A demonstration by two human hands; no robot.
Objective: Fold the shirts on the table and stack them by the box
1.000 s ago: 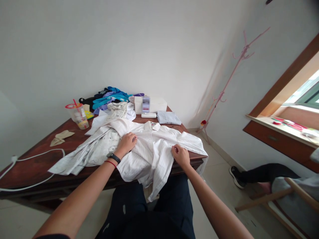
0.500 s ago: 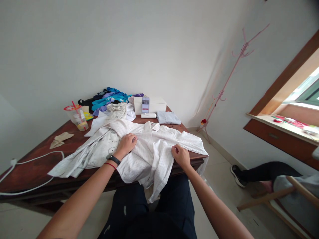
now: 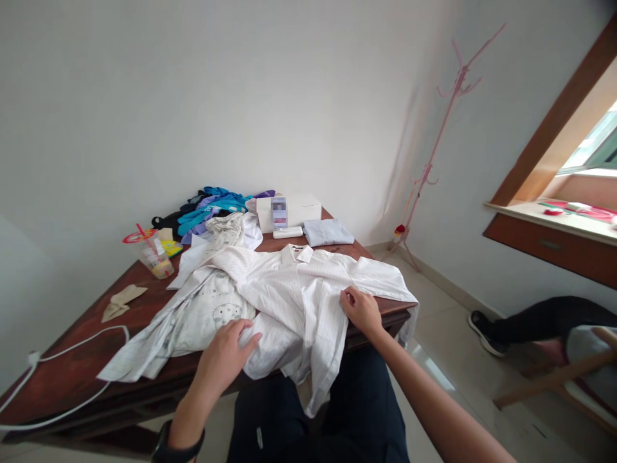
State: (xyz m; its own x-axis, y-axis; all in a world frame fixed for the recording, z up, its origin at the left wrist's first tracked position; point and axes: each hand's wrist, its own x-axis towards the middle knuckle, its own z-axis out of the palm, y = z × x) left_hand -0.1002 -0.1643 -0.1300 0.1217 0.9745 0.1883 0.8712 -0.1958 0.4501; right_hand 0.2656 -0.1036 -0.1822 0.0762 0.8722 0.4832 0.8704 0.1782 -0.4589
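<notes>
A white striped button-up shirt lies spread over the table, collar at the far side, its lower hem hanging over the front edge. My left hand is at the shirt's lower left side, thumb and fingers apart, holding nothing. On the shirt's right side, my right hand is curled closed with its fingers on the cloth; the fingertips are partly hidden. Under the shirt's left sleeve lies a white printed garment with a cartoon face on it.
The brown wooden table bears a clothes pile, a plastic cup with a straw, a white box, a folded grey garment and a white cable. A pink coat rack stands right; a person's leg shows beyond.
My left hand has let go of the shirt, opened and drawn back toward me. The right hand stays at the shirt's right side. The view has shifted slightly.
</notes>
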